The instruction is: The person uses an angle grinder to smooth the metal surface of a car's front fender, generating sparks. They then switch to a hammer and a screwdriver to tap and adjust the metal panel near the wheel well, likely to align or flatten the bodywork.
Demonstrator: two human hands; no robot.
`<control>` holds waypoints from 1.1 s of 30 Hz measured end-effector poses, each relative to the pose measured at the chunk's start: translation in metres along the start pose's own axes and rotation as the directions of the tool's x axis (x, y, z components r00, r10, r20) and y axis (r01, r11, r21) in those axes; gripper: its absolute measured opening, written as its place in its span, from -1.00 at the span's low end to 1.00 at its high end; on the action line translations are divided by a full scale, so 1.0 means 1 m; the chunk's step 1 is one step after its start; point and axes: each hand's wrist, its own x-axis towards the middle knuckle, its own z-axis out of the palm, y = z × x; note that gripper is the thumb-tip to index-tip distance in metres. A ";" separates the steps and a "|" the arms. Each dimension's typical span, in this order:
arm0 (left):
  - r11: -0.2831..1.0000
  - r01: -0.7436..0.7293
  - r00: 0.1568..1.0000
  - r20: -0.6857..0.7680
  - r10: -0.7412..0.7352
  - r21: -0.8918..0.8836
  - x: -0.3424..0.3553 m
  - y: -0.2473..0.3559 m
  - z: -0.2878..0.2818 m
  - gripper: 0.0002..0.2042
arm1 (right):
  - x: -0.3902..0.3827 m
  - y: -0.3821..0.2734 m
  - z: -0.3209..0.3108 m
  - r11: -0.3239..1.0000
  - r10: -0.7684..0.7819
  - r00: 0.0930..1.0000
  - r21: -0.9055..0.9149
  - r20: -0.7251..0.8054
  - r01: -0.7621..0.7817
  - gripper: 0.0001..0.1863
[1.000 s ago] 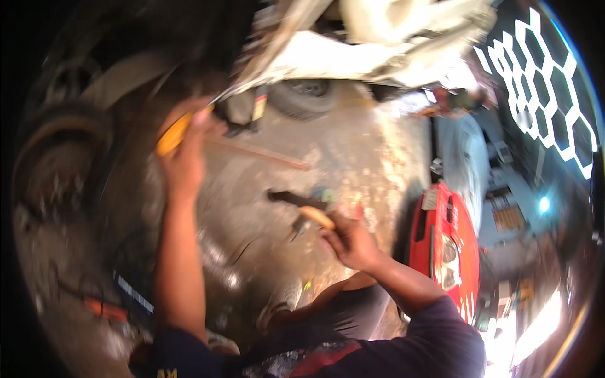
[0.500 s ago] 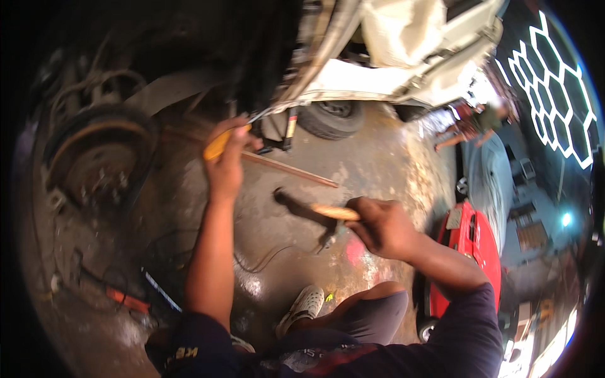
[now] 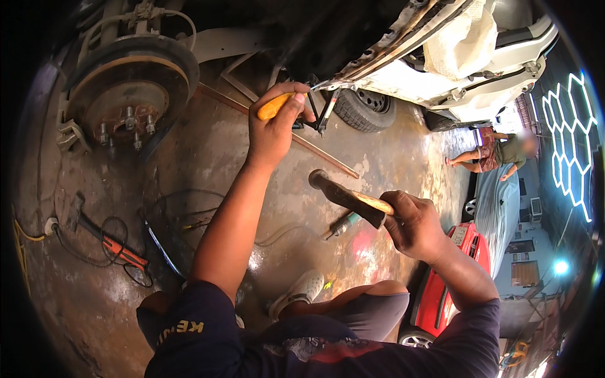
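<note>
My left hand [image 3: 273,135] is closed around the yellow-orange handle of a screwdriver [image 3: 275,107]. Its metal shaft reaches to the lower edge of the white car body [image 3: 394,77]; whether the tip touches is too small to tell. Lower and to the right, my right hand [image 3: 416,228] grips a hammer [image 3: 345,193] by its light wooden handle. The long dark hammer head hangs in the air over the floor, apart from the screwdriver.
At left is a bare wheel hub [image 3: 129,94] with studs. A loose tyre [image 3: 365,110], metal bar [image 3: 328,156], green power tool [image 3: 345,223], orange-handled tool [image 3: 125,252] and cables lie on the floor. A red car [image 3: 441,293] and a person [image 3: 495,154] are at right.
The view has shifted, so the hub and car body sit further right and look sharper. Both hands keep their tools; the hammer head now shows more of its length.
</note>
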 end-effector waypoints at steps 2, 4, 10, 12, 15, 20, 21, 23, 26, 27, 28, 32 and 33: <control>1.000 0.011 1.000 -0.007 -0.011 0.002 0.002 0.001 0.000 -0.77 | -0.001 0.000 0.000 1.000 0.019 1.000 0.006 -0.002 -0.019 -0.69; 0.999 0.032 0.999 -0.001 -0.032 0.001 0.003 0.005 0.002 -0.79 | -0.002 0.002 0.000 0.999 0.040 0.999 0.016 -0.008 -0.040 -0.69; 0.999 0.043 0.999 -0.021 -0.043 -0.020 0.003 0.001 0.001 -0.81 | 0.004 -0.001 0.000 0.999 0.033 0.999 0.007 0.001 -0.033 -0.69; 0.999 0.034 0.999 -0.018 -0.034 -0.024 0.002 0.000 0.002 -0.81 | 0.005 -0.001 -0.001 0.999 0.032 0.999 0.012 0.002 -0.032 -0.69; 1.000 0.001 1.000 -0.001 -0.001 0.017 0.001 0.000 0.001 -0.81 | 0.006 -0.003 -0.002 1.000 0.020 1.000 0.002 -0.001 -0.020 -0.68; 0.994 -0.053 0.999 -0.002 0.053 0.093 -0.004 -0.003 0.012 -0.83 | 0.017 -0.015 -0.013 0.963 -0.175 0.984 -0.210 -0.013 0.169 -0.62; 0.992 -0.051 0.999 -0.003 0.051 0.119 -0.005 -0.004 0.013 -0.84 | 0.026 -0.024 -0.017 0.934 -0.260 0.965 -0.259 -0.020 0.247 -0.59; 0.987 -0.061 0.998 -0.005 0.063 0.147 -0.009 -0.011 0.021 -0.85 | 0.039 -0.039 -0.028 0.813 -0.449 0.894 -0.411 0.010 0.413 -0.49; 0.978 -0.129 0.990 -0.028 0.135 0.163 0.000 -0.006 0.013 -0.88 | 0.061 -0.076 -0.046 0.619 -0.618 0.784 -0.584 0.049 0.525 -0.57; 0.980 -0.118 0.992 -0.034 0.125 0.162 0.000 -0.009 0.014 -0.87 | 0.066 -0.078 -0.049 0.582 -0.614 0.787 -0.637 0.064 0.506 -0.55; 0.981 -0.109 0.992 -0.041 0.117 0.162 0.000 -0.011 0.014 -0.87 | 0.071 -0.081 -0.051 0.541 -0.609 0.790 -0.689 0.075 0.483 -0.54; 0.871 -0.191 0.978 0.010 0.210 0.453 0.008 -0.027 0.003 -0.84 | 0.102 -0.093 -0.077 0.627 -0.294 0.945 -0.718 0.141 0.302 -0.41; 0.855 -0.171 0.979 -0.017 0.205 0.490 0.007 -0.020 0.007 -0.84 | 0.109 -0.102 -0.088 0.655 -0.273 0.944 -0.683 0.185 0.323 -0.38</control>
